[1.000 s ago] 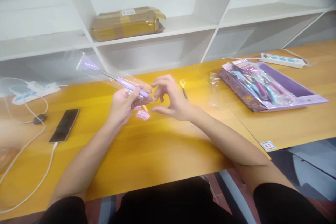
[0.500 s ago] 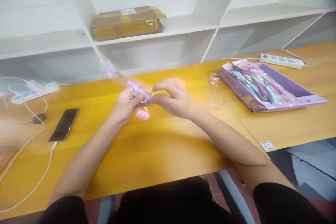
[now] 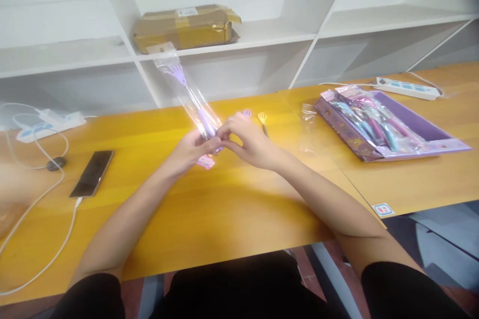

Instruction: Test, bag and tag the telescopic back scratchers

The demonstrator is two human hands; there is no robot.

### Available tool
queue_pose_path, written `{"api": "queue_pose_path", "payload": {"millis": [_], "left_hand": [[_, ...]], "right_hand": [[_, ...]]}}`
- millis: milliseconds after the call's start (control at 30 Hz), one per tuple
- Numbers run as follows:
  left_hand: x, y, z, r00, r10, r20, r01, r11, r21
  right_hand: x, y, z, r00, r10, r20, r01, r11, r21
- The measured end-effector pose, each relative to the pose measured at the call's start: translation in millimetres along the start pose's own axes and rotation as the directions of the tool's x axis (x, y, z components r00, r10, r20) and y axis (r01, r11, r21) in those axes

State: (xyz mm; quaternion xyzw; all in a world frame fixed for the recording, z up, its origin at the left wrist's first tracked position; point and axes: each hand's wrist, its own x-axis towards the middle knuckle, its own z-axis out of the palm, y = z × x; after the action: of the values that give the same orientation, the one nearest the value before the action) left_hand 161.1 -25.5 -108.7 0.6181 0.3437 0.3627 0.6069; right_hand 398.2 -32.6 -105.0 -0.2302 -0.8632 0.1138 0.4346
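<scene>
A purple back scratcher (image 3: pixel 203 118) with a claw-shaped head lies inside a clear plastic bag (image 3: pixel 164 56), tilted with its head up and away to the left. My left hand (image 3: pixel 189 152) is closed round its lower handle end, thumb on top. At that same end, the thumb and fingers of my right hand (image 3: pixel 250 139) pinch the bag; the exact spot is partly hidden. Below my fingers a small pink card (image 3: pixel 205 161) is partly visible. Behind my right hand, a purple claw head (image 3: pixel 247 112) and a yellow back scratcher (image 3: pixel 263 120) rest on the table.
A purple box (image 3: pixel 422 119) with several bagged colourful items stands at the right, a clear wrapper (image 3: pixel 307 127) beside it. A phone (image 3: pixel 92 174) on a white cable lies left. Power strips (image 3: pixel 407 88) sit at the back; a taped parcel (image 3: pixel 187 27) is on the shelf.
The bagged back scratcher has swung more upright, its head moving up and right. My right hand's fingers have come down onto its lower end. The yellow and purple heads behind are now more visible.
</scene>
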Motion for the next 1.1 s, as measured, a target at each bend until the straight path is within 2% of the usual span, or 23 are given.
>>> {"api": "queue_pose_path", "payload": {"millis": [133,300,400,433,500,567,600,800,1033,1100], "left_hand": [[1,-2,-2.2,1.000,-0.012,-0.003,0.012,0.998,0.054],[3,-1,-2.8,1.000,-0.007,-0.017,0.007,1.000,0.019],[1,3,-2.8,0.999,-0.038,-0.002,0.038,0.999,0.012],[1,4,-2.8,0.999,-0.043,0.005,0.043,0.999,0.013],[0,6,-2.8,0.999,-0.043,0.007,0.043,0.999,0.026],[0,7,-3.4,0.999,-0.037,-0.007,0.037,0.998,0.050],[0,6,-3.9,0.999,-0.035,-0.013,0.036,0.997,0.064],[0,6,-7.8,1.000,-0.005,0.014,0.003,0.995,0.101],[-2,12,-14.1,0.996,0.042,0.084,-0.053,0.990,0.134],[-3,12,-17.0,0.991,0.057,0.120,-0.076,0.985,0.158]], "right_hand": [[-1,-2,-1,0.997,0.074,-0.030,-0.073,0.996,0.051],[-4,3,3,0.990,0.115,-0.080,-0.108,0.990,0.096],[-7,8,5,0.960,0.260,-0.106,-0.245,0.959,0.140],[-7,9,5,0.946,0.316,-0.075,-0.300,0.939,0.169],[-6,10,5,0.926,0.374,0.061,-0.377,0.895,0.238],[-4,8,5,0.914,0.360,0.188,-0.404,0.856,0.323],[-2,8,6,0.912,0.347,0.217,-0.406,0.835,0.371],[-3,10,21,0.910,0.355,0.213,-0.410,0.709,0.573],[-10,16,34,0.908,0.338,0.246,-0.408,0.592,0.695],[-11,16,35,0.906,0.337,0.258,-0.416,0.587,0.695]]}}
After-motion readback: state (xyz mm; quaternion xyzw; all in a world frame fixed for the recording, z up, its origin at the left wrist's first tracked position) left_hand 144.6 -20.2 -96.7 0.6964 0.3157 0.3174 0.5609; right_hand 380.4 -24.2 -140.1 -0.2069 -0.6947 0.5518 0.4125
